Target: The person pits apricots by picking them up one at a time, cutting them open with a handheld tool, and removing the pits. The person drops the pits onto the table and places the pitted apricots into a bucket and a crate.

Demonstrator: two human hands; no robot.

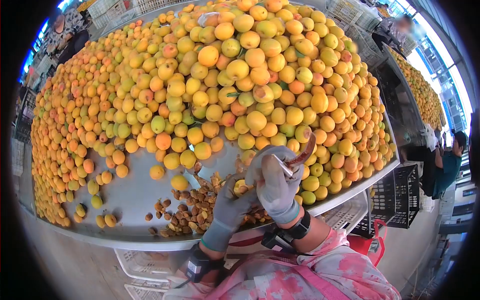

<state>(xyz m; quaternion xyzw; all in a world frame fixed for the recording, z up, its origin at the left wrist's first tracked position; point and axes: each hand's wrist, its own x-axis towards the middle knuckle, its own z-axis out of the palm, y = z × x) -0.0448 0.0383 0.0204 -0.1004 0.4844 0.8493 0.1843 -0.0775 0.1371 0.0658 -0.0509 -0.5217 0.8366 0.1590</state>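
Lower centre, I see left grip (227,212) wrapped round an apricot (241,187); right grip (276,187) just right of it, clutching knife (301,155) angled up-right.

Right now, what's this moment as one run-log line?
left hand: holds apricot | right hand: holds curved knife | pits: heaped beside hands on table

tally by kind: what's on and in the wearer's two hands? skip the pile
Gloved hands: 2, left hand and right hand
Wrist bands: 2, one per arm
Knife: 1, in right hand
Apricot: 1, in left hand
Total: 6
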